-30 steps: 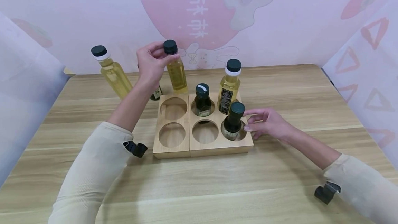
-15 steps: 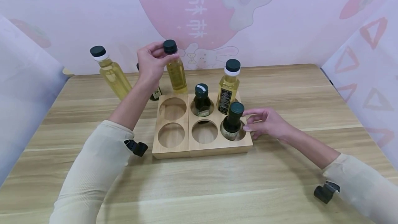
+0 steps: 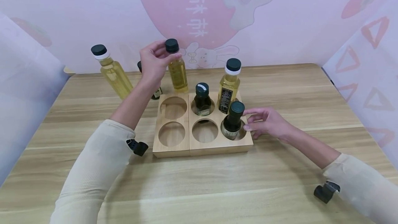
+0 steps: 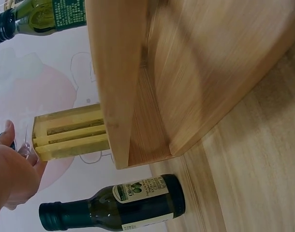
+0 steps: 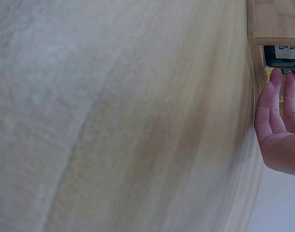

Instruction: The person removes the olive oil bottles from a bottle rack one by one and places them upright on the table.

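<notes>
By the neck, just under its black cap, my left hand holds a bottle of yellow oil behind the wooden bottle rack. The rack hides this bottle's base in the left wrist view, so I cannot tell whether it touches the table. My right hand touches the rack's right end with fairly straight fingers, beside a dark green bottle in the front right hole. In the rack's back row stand another dark bottle and a yellow oil bottle with a white collar.
A tall yellow oil bottle stands left of the rack, partly behind my left forearm. Close to the rack's back left corner is a dark, olive-labelled bottle. Both left holes and the front middle hole hold no bottle. A printed backdrop rises behind the table.
My left hand and its oil bottle have shifted very slightly to the right. My right hand stays at the rack's end.
</notes>
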Demonstrator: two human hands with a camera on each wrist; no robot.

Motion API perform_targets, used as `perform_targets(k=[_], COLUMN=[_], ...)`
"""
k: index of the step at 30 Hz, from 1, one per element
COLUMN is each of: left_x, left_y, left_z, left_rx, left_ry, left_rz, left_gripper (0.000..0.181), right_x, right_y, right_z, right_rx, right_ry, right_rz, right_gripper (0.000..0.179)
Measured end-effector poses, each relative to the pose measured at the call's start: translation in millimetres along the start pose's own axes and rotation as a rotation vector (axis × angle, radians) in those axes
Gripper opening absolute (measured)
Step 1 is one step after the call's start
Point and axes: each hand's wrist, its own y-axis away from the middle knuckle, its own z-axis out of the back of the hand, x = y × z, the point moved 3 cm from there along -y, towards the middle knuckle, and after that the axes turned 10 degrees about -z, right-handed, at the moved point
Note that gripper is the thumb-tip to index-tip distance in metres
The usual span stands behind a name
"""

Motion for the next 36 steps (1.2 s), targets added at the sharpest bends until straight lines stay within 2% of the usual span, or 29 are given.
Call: perform_targets(k=[4,8,15,19,22,26,31,36], left_x=[-1.5,-6.0,-19.6,-26.3,-30.5,-34.9,-37.8,-34.1], left_y=[1.2,3.5,13.5,20.3,26.4,35.2,47.1,59.2], left_z=[-0.3,1.3,8.5,12.8,16.9,20.9,21.2,16.8], left_rx=[0.021,0.05,0.075,0.037,-0.006,-0.032,-0.009,0.061], left_ry=[-0.089,-0.157,-0.183,-0.169,-0.159,-0.138,-0.118,-0.15], left_rz=[-0.01,-0.008,-0.04,-0.088,-0.147,-0.181,-0.159,-0.18], left_gripper=[0.051,0.063,0.074,0.068,0.056,0.043,0.038,0.037], right_x=[-0.3,-0.1,1.7,1.5,1.1,1.6,2.2,1.6], right_y=[0.0,0.6,1.2,1.3,1.1,1.2,1.7,2.2], right_z=[-0.3,-0.5,-1.2,-0.9,-0.6,-0.5,-1.1,-1.5], right_rx=[-0.003,-0.005,-0.001,-0.003,-0.004,-0.006,-0.008,-0.015], right_ry=[-0.004,-0.003,0.002,0.007,0.006,0.001,-0.007,-0.011], right_rz=[0.001,0.002,0.001,0.003,0.006,0.005,-0.004,-0.013], right_gripper=[0.042,0.043,0.044,0.043,0.041,0.039,0.038,0.038])
